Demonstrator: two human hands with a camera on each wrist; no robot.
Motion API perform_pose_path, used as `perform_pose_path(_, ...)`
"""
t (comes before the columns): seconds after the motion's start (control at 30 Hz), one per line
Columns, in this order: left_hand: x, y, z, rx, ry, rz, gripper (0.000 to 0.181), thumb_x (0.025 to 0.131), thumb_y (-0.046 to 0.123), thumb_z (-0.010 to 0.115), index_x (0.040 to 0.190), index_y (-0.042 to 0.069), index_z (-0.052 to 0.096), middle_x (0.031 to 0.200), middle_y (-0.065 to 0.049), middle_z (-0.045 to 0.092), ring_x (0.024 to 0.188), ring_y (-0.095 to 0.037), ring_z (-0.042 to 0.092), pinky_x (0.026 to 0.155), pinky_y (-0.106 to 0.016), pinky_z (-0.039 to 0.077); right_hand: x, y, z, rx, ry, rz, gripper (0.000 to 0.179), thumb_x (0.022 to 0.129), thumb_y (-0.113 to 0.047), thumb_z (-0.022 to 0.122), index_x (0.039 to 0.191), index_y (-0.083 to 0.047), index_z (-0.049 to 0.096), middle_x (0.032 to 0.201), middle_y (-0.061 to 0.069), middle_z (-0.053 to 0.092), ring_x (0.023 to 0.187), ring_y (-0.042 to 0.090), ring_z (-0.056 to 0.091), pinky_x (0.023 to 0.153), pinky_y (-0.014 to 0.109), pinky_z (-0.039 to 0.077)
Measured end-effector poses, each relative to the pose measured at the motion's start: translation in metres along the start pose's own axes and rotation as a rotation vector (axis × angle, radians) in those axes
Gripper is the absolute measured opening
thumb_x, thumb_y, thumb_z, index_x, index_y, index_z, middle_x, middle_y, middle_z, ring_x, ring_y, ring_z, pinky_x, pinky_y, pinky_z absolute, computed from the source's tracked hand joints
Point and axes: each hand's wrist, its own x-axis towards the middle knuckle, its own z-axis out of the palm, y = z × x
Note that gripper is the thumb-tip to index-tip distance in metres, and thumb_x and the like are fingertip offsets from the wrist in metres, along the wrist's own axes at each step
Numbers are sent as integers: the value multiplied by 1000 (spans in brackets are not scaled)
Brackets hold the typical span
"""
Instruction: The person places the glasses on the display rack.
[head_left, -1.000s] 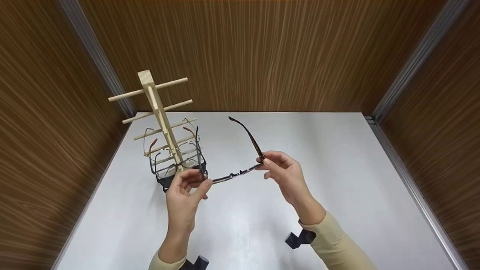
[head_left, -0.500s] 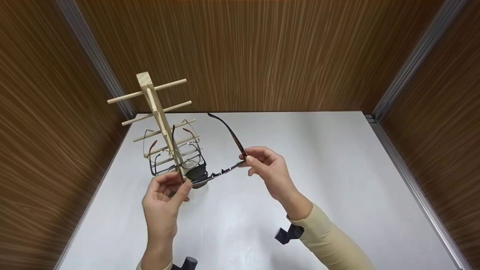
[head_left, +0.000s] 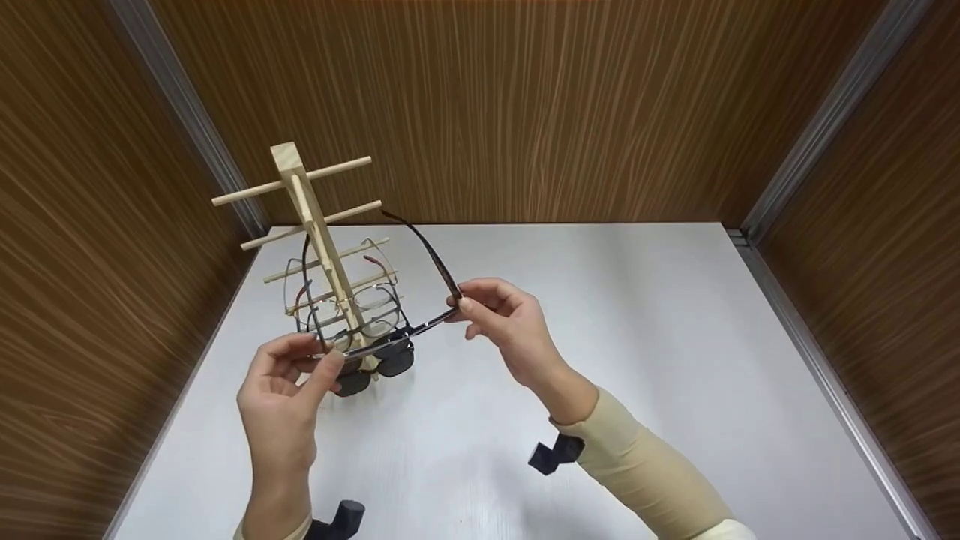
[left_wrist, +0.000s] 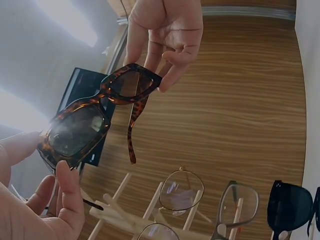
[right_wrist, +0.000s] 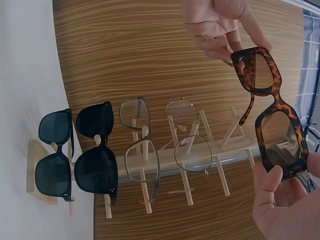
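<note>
Tortoiseshell sunglasses (right_wrist: 274,95) are held up between both hands with their temples unfolded, pointing away from the person. My left hand (head_left: 281,397) pinches the left end of the frame near the hinge. At the other end, my right hand (head_left: 510,330) grips the hinge corner between thumb and fingers. The frame overlaps the lower part of a wooden eyewear stand (head_left: 324,244) in the head view. On that stand's dowels hang round wire glasses (right_wrist: 193,153), grey-framed glasses (right_wrist: 156,175) and two black sunglasses, one pair (right_wrist: 95,170) above the other (right_wrist: 52,175).
The stand rises from the left side of a white table (head_left: 637,337), its upper dowels sticking out to both sides. Wood-grain panels (head_left: 510,112) enclose the table at the back and sides. A small dark camera mount (head_left: 556,454) sits on the right wrist.
Both hands have moved left and slightly away from the person, carrying the tortoiseshell sunglasses from right of the stand to in front of its lower part. The grip stays the same.
</note>
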Motion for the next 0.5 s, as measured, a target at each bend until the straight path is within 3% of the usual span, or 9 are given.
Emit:
perform_pose_path(0.37,24,6,-7,39,24,-11,35,76,-6,73,106,-10,56,95,-21,55,73,-23,53,53,-22,50,24,-3,14,1,10,32,23,88,-5,62,109,4,59,94,13,63,84,24,65,60,25,49)
perform_pose_path(0.5,31,4,-10,3,59,-22,35,77,-5,72,107,-9,57,92,-19,56,70,-21,54,52,-21,48,33,-2,22,-22,23,49,23,88,-5,62,109,4,59,92,13,63,83,25,66,59,23,49)
